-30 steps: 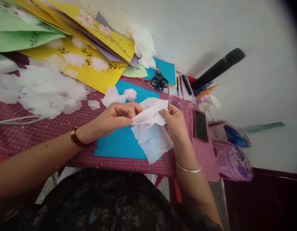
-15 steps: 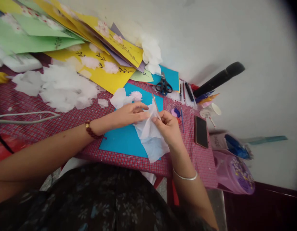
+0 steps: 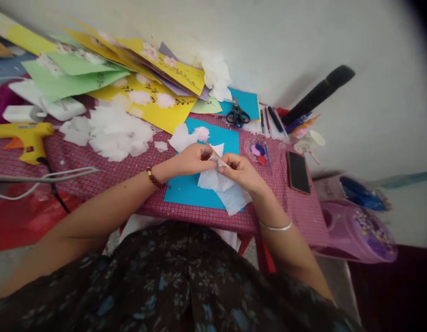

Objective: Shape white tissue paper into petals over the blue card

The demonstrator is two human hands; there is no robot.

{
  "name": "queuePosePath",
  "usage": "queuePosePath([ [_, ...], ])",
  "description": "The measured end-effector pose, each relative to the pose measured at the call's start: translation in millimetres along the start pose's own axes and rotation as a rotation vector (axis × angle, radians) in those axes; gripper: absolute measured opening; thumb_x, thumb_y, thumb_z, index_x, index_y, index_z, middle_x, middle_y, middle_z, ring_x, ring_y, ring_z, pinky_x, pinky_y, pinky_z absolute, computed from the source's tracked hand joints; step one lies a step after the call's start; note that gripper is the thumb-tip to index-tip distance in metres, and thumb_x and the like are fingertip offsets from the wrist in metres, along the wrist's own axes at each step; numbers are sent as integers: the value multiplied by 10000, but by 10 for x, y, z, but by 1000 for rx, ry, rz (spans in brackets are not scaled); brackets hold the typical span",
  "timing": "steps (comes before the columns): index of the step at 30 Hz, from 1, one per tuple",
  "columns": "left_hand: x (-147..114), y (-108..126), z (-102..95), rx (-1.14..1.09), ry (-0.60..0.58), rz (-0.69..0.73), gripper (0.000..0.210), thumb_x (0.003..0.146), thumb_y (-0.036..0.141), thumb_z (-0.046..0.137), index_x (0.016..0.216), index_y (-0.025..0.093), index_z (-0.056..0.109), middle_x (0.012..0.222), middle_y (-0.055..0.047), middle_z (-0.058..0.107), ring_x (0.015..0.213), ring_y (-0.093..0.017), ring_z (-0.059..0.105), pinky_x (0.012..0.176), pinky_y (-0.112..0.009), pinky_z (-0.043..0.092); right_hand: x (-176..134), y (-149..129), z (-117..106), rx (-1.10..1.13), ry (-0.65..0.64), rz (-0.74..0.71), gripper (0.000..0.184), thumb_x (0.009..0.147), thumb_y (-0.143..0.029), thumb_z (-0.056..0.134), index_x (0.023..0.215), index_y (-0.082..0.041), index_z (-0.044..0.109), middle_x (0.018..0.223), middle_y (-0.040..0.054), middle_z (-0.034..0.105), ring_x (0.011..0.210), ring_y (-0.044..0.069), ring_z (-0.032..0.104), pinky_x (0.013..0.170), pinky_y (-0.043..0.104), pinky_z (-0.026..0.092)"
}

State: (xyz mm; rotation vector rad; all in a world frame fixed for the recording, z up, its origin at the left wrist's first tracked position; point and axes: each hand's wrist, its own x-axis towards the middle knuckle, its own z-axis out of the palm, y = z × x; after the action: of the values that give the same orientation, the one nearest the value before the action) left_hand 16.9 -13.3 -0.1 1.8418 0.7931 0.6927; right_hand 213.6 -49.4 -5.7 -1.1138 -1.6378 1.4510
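My left hand (image 3: 193, 160) pinches the upper edge of a crumpled white tissue paper (image 3: 213, 180). On its other side my right hand (image 3: 241, 171) grips the same tissue between thumb and fingers. The tissue hangs in folds over a blue paper sheet (image 3: 185, 190), and a further thin layer of it spreads below my right hand. Whatever lies inside the folds between my fingertips is hidden. Just beyond my left hand, a small pale pink paper flower (image 3: 201, 134) and a loose white tissue piece (image 3: 181, 137) rest on the blue sheet.
Left of the sheet are a pile of white tissue (image 3: 118, 131) and a yellow glue gun (image 3: 29, 140). Decorated yellow cards (image 3: 158, 113) lean behind. Scissors (image 3: 237, 115), a paint palette (image 3: 258, 150) and a phone (image 3: 298, 171) lie toward the right on the checked cloth (image 3: 206, 213).
My left hand has gone from loosely spread fingers to a pinch on the tissue, close against my right hand. The thin stick that showed above the tissue is now mostly hidden. The view has shifted left.
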Motion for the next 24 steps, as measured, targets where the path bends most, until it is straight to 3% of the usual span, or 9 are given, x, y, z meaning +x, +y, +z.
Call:
queuePosePath([
  [4, -32, 39, -5, 62, -118, -5, 203, 834, 298, 496, 694, 159, 542, 672, 10, 513, 605, -102, 442, 553, -236, 344, 25, 43, -47, 15, -2, -33, 260, 728, -381, 710, 727, -200, 524, 635, -57, 480, 541, 81, 403, 497, 222, 279],
  [10, -55, 94, -45, 149, 26, 5, 251, 889, 212, 417, 643, 187, 457, 691, 6, 487, 706, -125, 472, 654, -241, 400, 77, 126, -139, 2, 180, -45, 181, 749, -329, 618, 729, -213, 481, 617, -73, 413, 520, 82, 342, 500, 235, 256],
  [14, -20, 56, -36, 164, 34, 49, 280, 889, 194, 404, 609, 189, 396, 644, 10, 444, 649, -127, 435, 620, -259, 359, 78, 104, -150, -198, 307, -104, 168, 756, -321, 649, 818, -204, 546, 673, -61, 431, 596, 101, 383, 561, 252, 293],
  [19, 11, -53, 69, 198, 12, 89, 292, 912, 281, 398, 636, 190, 401, 639, 7, 457, 630, -131, 420, 607, -281, 301, 47, 47, -47, -390, 329, -303, 261, 761, -305, 698, 969, -213, 572, 734, -57, 407, 670, 119, 414, 639, 268, 330],
  [24, -9, -109, 134, 191, -61, 119, 335, 925, 300, 409, 611, 186, 422, 602, 1, 479, 582, -127, 430, 576, -288, 278, 75, 95, -12, -537, 457, -289, 69, 738, -175, 582, 785, -215, 550, 701, -44, 466, 658, 131, 436, 648, 283, 336],
])
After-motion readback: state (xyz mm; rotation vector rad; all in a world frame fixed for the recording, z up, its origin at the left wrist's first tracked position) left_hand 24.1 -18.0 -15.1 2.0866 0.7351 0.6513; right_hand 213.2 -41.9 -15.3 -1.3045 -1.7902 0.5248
